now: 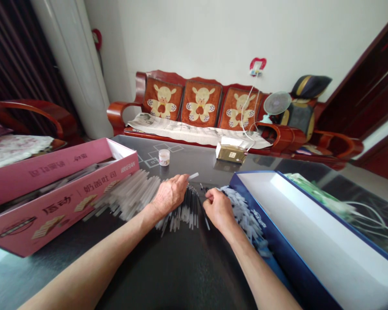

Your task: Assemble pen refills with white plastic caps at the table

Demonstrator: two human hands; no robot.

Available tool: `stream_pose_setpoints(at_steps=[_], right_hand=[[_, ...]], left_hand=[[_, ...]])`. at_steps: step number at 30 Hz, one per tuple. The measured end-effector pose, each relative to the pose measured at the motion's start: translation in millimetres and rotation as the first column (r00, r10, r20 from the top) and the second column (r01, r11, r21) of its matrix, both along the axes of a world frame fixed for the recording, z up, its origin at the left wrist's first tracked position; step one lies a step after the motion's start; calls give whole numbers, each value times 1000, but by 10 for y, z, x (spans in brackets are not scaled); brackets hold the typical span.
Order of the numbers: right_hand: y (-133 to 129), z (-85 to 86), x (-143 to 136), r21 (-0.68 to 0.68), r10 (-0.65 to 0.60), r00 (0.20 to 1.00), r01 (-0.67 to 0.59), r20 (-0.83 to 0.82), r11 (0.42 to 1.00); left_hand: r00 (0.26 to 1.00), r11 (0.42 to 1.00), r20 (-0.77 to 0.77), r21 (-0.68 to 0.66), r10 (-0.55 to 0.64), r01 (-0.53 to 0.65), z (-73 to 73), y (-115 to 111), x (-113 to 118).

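My left hand (172, 192) is closed over the table, with a short translucent tube (193, 176) sticking out past its fingertips. Below and left of it lies a pile of translucent tubes (132, 191). Thin dark rods with pale ends (190, 209) lie in a row between my hands. My right hand (219, 208) is pinched at the right of these rods; a small dark tip shows by its fingers, too small to name. Beside it, against the blue box, is a heap of small whitish-blue pieces (245, 215).
A pink box (61, 206) stands at the left, a blue box with white inside (304, 219) at the right. Further back are a small jar (164, 157) and a tissue pack (231, 153). A green bag with white cords (323, 196) lies behind the blue box.
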State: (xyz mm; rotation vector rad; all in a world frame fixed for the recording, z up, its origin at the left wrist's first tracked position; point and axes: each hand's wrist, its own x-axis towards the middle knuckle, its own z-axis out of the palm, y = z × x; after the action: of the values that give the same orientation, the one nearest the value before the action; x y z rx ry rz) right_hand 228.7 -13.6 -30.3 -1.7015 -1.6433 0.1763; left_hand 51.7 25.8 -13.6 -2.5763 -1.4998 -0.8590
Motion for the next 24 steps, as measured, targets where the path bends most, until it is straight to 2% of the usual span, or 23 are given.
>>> stream_pose_setpoints(at_steps=[1,2,3,5,7,8,10,12,14,19,24], right_hand=[[25,6,19,-16,27,985,-31,-171,999],[47,15,37,-54,55,931,-80,-361,995],[66,27,53,-95,71,831,-148,-551,984],[92,56,79,-119,70,532,-312,-844,942],[105,88,90,-56,44,233,-405,-972,913],[107,105,90,-14,39,119,-413,-992,911],[105,140,81,64,58,-26,-389,-998,919],[95,178,69,137,115,-83,-360,-990,923],[81,216,59,194,173,-92,-321,-981,927],[73,251,58,149,130,-122,-161,-984,976],[93,175,63,143,138,-40,-148,-990,979]], left_hand=[[1000,1000,17,12,-19,19,-15,9,1],[999,999,27,20,-40,39,-25,17,2],[998,998,32,23,-58,58,-31,22,2],[996,996,27,14,-87,87,-35,25,0],[995,995,15,-1,-102,102,-33,20,-1],[994,994,10,-3,-106,106,-31,15,0],[995,995,-1,0,-101,101,-25,0,6],[997,997,-14,3,-75,75,-12,-21,16],[999,999,-24,-3,-35,35,5,-44,27],[998,1000,-62,-23,-3,1,24,-62,31],[997,998,-50,13,-56,56,-12,-44,26]])
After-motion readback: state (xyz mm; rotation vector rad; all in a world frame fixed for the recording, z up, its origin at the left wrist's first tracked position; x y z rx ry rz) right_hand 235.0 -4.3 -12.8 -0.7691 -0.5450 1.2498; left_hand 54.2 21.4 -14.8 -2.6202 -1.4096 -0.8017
